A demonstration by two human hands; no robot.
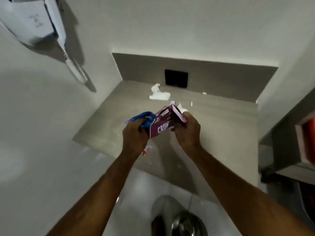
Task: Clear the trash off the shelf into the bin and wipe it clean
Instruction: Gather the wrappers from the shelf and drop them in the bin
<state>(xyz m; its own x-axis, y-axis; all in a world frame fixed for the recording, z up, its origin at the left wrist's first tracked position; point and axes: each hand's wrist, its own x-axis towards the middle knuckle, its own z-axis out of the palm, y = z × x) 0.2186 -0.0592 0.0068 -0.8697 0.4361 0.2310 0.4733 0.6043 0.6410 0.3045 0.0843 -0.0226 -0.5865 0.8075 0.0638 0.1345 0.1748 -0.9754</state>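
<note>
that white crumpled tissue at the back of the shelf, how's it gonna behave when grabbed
The white tissue looks thin and crumpled, so probably floppy and very light. Small white scraps lie nearby on the shelf, so it may tear or shed bits if pinched.

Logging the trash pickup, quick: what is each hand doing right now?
Left hand: closed on a blue wrapper and the purple wrapper.
Right hand: closed on the purple wrapper's other end.
</note>
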